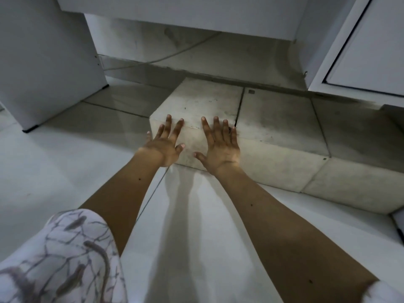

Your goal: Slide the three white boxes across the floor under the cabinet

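Three white boxes (240,125) sit in a row on the floor (65,171); two hands (192,143) press flat against the leftmost one

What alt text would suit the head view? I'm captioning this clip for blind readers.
Both hands, left hand and right hand, press flat with spread fingers against the near face of the leftmost white box. Two more white boxes sit in a row to its right on the tiled floor, before a cabinet's open underside.

Both bare forearms reach forward, nearly parallel. The left hand (167,145) and right hand (219,145) lie flat, fingers straight and spread.
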